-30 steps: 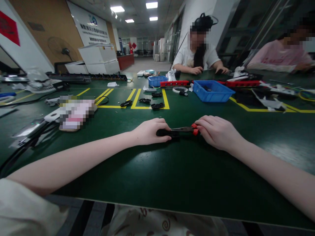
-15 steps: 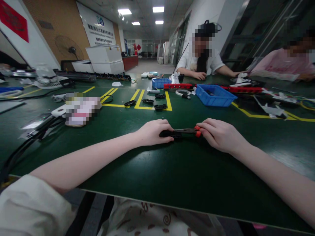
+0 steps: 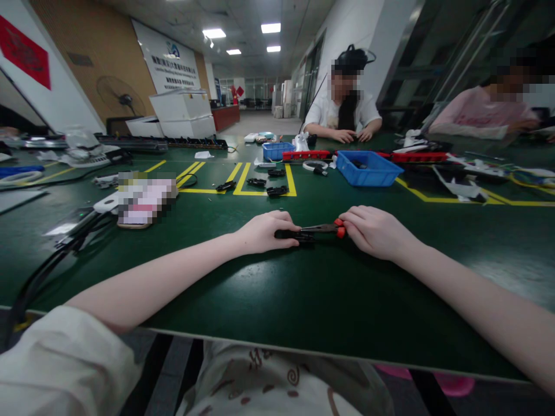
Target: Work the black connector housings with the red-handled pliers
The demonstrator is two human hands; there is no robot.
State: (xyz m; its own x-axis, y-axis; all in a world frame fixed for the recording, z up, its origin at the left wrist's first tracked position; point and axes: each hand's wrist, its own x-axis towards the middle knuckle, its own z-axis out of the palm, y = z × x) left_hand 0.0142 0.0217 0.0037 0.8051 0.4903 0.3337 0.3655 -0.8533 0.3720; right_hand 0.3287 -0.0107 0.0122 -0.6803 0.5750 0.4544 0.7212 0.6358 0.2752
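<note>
My left hand (image 3: 269,232) is closed around a small black plastic part (image 3: 306,237), pinning it low over the green table. Red-handled long-nose pliers (image 3: 323,228) are gripped in my right hand (image 3: 368,231), their handles mostly covered by the fingers. The slim jaws point left and lie over the black part, with the tips close to my left thumb and fingers. Whether the jaws bite on anything is too small to tell. Beyond my hands, several similar black parts (image 3: 277,190) lie in and beside a yellow-taped outline.
A blue bin (image 3: 368,170) with dark contents stands beyond my right hand, a smaller blue bin (image 3: 277,151) farther back. Left of my hands are a phone (image 3: 147,202) and black cables (image 3: 56,257). A co-worker (image 3: 342,110) sits opposite, another person (image 3: 481,112) at the right.
The view has shifted slightly, so most things sit a little farther left. My hands keep their hold on the part and pliers. The co-worker opposite has brought both hands together.
</note>
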